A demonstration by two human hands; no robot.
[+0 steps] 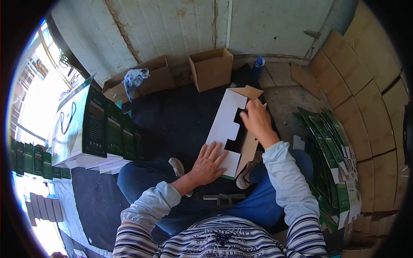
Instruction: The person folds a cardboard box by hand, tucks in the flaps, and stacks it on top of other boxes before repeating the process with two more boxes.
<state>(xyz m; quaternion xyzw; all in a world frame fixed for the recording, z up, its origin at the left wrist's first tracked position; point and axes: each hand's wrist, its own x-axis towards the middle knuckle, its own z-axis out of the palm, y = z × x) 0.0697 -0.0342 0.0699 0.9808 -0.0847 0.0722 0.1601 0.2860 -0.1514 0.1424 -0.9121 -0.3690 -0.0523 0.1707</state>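
Note:
A white carton [226, 112] lies tilted between my legs, its slotted side facing up and a dark opening along its right. Brown inner flaps [248, 151] stand out at that side and at the far end. My left hand [208, 164] rests flat on the near part of the white panel, fingers spread. Over the opening near the far end is my right hand [258, 121], its fingers curled in. Whatever those fingers grip, if anything, is hidden.
Printed green cartons [92, 124] stand in a row at the left. Flat green carton sheets [329, 150] are piled at the right, before stacked brown boxes [374, 116]. Open brown boxes [211, 71] and a blue bottle [258, 66] stand by the back wall.

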